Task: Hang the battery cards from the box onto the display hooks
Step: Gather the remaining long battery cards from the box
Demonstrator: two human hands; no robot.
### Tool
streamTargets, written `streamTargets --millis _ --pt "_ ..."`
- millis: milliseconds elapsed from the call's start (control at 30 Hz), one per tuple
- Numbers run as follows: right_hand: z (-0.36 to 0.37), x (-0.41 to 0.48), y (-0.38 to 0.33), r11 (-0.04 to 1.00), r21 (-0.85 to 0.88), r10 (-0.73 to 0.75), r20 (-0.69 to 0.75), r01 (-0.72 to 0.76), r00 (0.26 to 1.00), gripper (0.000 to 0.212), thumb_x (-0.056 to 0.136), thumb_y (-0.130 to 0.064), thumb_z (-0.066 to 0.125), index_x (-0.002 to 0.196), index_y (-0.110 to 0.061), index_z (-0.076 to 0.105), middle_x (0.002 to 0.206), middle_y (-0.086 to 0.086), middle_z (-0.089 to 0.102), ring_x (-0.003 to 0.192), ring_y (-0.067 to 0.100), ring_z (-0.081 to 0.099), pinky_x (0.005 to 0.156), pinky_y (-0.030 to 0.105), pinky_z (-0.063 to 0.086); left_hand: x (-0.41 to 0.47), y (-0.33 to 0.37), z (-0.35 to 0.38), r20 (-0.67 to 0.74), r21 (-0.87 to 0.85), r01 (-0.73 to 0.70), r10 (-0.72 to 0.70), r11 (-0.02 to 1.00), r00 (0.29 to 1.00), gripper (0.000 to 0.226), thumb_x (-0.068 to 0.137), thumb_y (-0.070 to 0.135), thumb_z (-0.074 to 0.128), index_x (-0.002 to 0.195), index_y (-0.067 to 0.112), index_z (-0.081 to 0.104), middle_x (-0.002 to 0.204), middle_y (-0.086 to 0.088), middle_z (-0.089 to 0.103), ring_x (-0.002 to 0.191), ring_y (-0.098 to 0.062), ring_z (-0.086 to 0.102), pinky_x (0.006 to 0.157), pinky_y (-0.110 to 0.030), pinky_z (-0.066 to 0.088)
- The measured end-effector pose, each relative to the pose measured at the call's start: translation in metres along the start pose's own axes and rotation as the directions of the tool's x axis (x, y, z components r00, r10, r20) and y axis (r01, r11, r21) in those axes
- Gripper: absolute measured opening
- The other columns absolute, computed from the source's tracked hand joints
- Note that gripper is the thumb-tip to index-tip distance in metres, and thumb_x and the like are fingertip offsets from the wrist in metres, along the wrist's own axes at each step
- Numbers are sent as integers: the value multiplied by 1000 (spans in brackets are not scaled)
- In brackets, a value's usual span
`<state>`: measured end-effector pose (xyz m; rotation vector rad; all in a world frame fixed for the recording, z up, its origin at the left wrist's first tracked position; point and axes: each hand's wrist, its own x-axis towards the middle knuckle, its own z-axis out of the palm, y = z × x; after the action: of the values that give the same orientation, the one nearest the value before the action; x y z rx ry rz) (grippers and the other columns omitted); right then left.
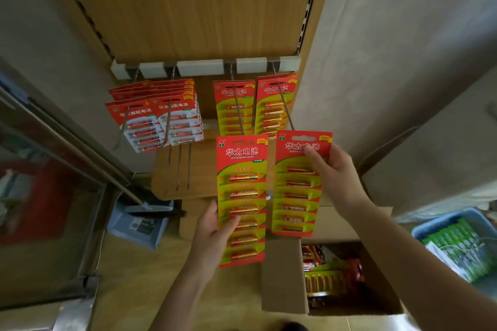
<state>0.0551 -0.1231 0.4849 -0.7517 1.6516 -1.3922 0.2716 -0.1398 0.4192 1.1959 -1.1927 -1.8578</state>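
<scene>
Both hands are in front of the display, each one carrying a battery card. The left hand (212, 231) is gripping the left card (242, 185) low on its left edge, thumb curling over the face and fingers behind. That card is standing upright just beside the right card (295, 196). The right hand (336, 180) is pinching the right card near its top, thumb pressing on the red header. The hanging slot of that card is sitting just below the tip of the rightmost hook (285, 107); whether they are touching I cannot tell. That hook is already carrying red-and-green cards (265, 115), and the next hook (238, 110) to its left is holding a matching stack (226, 118). Further left, red-and-white cards (150, 126) are hanging on two more hooks. Down by the right forearm the cardboard box (282, 279) is standing open on the floor, with more battery cards (325, 282) lying inside. A blue basket (443, 219) of green packs is sitting at the far right
</scene>
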Motion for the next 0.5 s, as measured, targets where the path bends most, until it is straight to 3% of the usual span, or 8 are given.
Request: streamTargets --millis 500 --pt "-5 22 2 998 -56 24 60 -21 998 22 92 -26 52 107 -11 57 93 0 71 76 8 71 64 18 57 28 -4 -3 -21 7 -33 34 999 999 28 88 1 55 114 12 56 102 -5 72 94 -18 70 72 -26 56"
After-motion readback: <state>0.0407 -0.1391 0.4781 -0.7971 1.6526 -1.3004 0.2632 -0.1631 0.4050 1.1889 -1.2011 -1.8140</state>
